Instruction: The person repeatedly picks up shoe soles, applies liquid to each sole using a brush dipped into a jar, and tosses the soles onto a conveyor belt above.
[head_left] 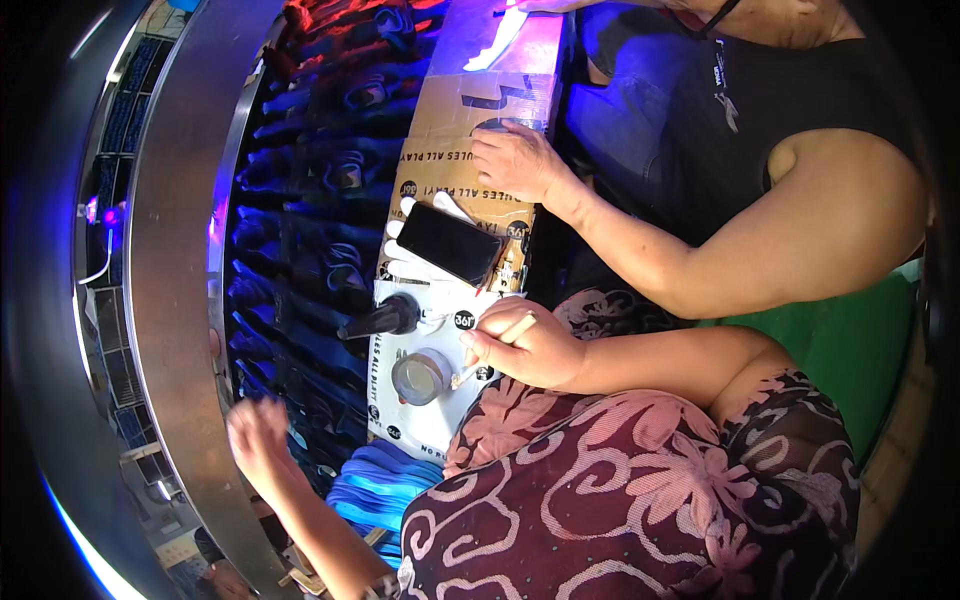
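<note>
Right hand (pixel 532 348): fingers pinching brush (pixel 517 329), tip just beside jar (pixel 422 377) at its 3 o'clock. Left hand (pixel 260 438) at jar's 8 o'clock, blurred; cannot tell fingers' state. Phone (pixel 450 243) at 12.

The head view looks steeply down from the person's own head through a wide fisheye lens, close above the dark floral-patterned clothing (pixel 640 490) at lower right. It takes in the bare left hand (pixel 258 435) and bare right hand (pixel 530 345) at close range, and the long brown-and-white cardboard surface (pixel 435 118) running up the middle. The smooth brownish metal ledge (pixel 180 220) bends along the left.
</note>
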`<state>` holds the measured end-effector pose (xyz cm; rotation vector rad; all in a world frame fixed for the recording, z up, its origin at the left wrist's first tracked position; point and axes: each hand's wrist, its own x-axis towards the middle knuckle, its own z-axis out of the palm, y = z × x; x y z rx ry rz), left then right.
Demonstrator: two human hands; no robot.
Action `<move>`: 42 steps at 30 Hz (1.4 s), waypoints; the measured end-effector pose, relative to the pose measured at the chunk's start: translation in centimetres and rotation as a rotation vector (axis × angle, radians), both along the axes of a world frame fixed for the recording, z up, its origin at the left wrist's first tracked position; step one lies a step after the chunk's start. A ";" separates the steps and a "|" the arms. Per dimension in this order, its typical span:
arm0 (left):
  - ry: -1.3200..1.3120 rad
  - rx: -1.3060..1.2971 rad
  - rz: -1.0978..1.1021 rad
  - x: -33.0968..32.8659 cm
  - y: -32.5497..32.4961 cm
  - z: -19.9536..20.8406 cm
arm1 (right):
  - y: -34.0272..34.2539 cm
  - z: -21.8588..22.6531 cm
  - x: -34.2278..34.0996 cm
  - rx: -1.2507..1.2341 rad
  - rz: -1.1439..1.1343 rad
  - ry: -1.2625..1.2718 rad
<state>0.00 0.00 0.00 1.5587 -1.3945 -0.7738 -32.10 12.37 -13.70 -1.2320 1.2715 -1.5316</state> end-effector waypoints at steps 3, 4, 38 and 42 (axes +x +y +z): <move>-0.321 -0.037 0.132 11.5 7.1 -6.3 | 0.0 -0.2 -0.5 0.055 0.049 0.069; -0.582 -0.082 0.214 15.7 10.4 -8.9 | -0.2 -0.2 -0.3 0.116 0.048 -0.002; 0.924 0.483 0.188 22.5 22.3 -13.4 | 2.2 3.2 9.8 0.145 0.090 -0.084; 1.016 0.507 0.221 22.7 22.1 -14.3 | 2.8 3.4 9.4 0.140 0.076 -0.092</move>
